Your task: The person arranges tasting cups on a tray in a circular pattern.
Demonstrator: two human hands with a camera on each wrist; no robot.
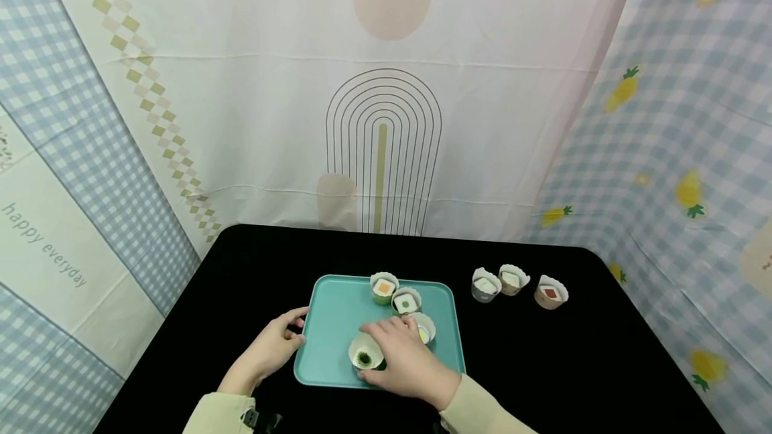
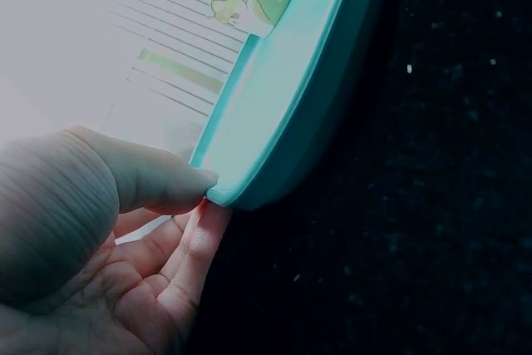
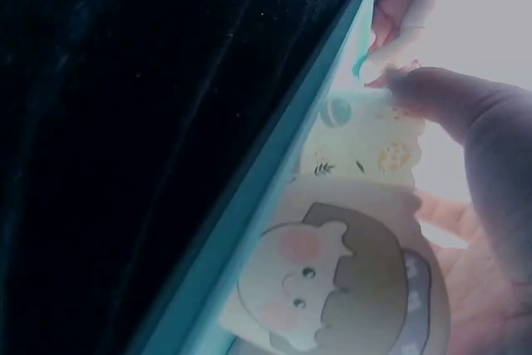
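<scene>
My left hand (image 1: 269, 347) grips the left edge of the teal tray (image 1: 328, 327); in the left wrist view the thumb lies on the rim and fingers are beneath it. Near the tray's front edge, my right hand (image 1: 416, 362) holds a paper baking cup (image 1: 364, 348) with something dark green inside, thumb at its near side and fingers at the far rim. Other cups on the tray hold an orange-topped piece (image 1: 384, 288), a green-dotted piece (image 1: 405, 301) and a yellow-marked piece (image 1: 423, 335), partly hidden by that hand. The right wrist view shows a cartoon-face cup (image 3: 332, 276) nearer the camera.
To the right of the tray, on the black table (image 1: 512, 353), stand a grey cup (image 1: 484, 295) and a patterned cup (image 1: 511, 286), both with white pieces, and a tan cup (image 1: 547, 301) with a red-brown topped piece. A printed curtain (image 1: 271, 132) hangs behind the table.
</scene>
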